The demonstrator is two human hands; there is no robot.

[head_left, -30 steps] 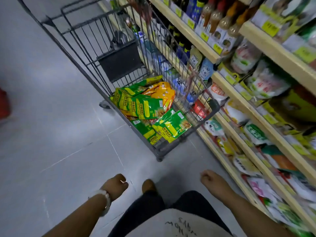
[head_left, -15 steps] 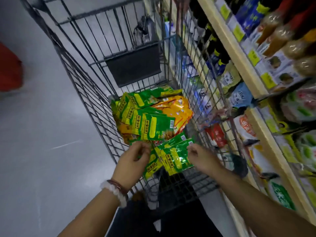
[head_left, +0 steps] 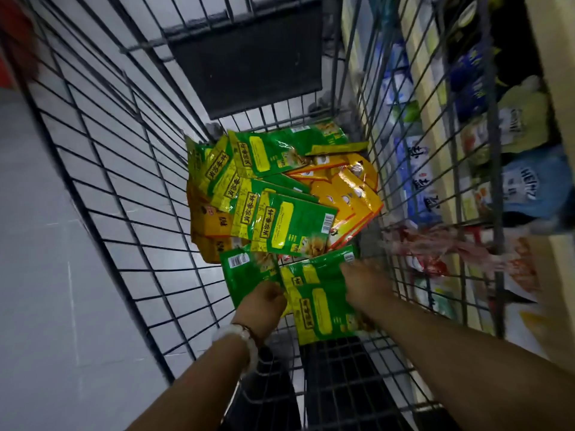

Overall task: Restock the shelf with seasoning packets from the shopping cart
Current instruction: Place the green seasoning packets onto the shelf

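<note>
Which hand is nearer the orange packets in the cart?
Right. The right hand sits just below the orange packets, on the green packets; the left hand is lower and further left, at another green packet's edge.

Beyond the right hand (head_left: 367, 283), outside the wire cart, a pale blue pouch (head_left: 525, 188) read "HEINZ". Yellow bands on the green seasoning packets (head_left: 289, 225) carried Chinese characters, too blurred to read.

Hands (head_left: 314, 293) on green pkts (head_left: 320, 309) in cart (head_left: 124, 188).
</note>
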